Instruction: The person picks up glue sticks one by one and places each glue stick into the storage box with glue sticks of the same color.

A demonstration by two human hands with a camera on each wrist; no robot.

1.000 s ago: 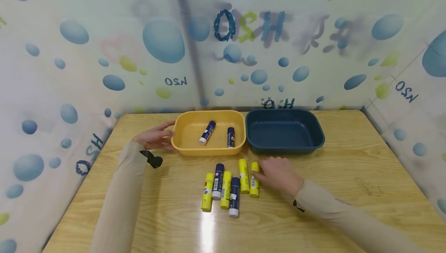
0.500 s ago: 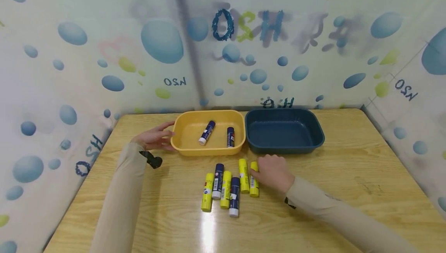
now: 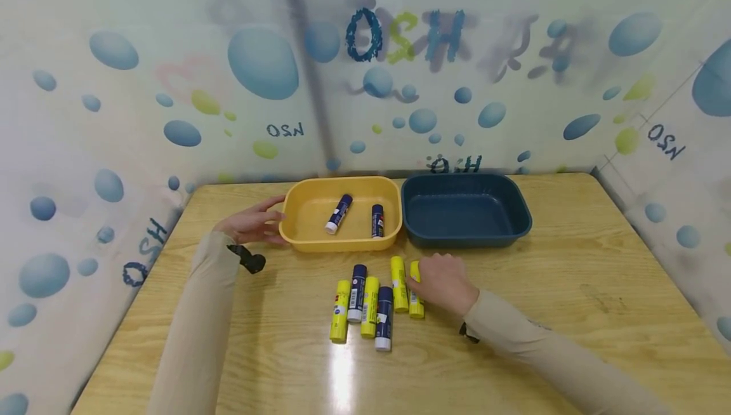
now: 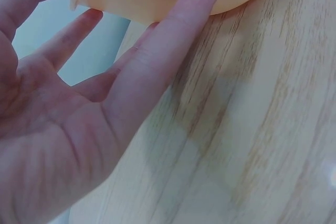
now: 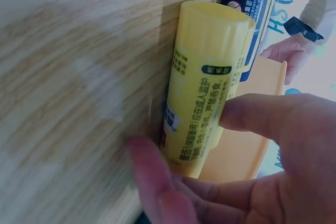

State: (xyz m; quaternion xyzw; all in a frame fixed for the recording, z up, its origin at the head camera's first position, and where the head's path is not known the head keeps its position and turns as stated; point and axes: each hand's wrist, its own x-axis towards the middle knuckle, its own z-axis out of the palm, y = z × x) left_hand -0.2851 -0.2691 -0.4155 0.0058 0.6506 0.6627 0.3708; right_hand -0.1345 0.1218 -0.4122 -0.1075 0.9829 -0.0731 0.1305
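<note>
Glue stick (image 3: 417,308) lies on the table (image 3: 274,351) within the right hand (image 3: 447,283), which sits slightly farther left than a second ago, thumb and fingers curled round it. It is yellow with dark print. The left hand (image 3: 251,223), fingers spread, touches the orange tray (image 3: 342,247).

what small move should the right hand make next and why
Probably lift the rightmost yellow glue stick toward the blue tray: the right hand has its fingers around it, and the yellow tray holds only navy glue sticks, which hints at sorting by colour.
</note>
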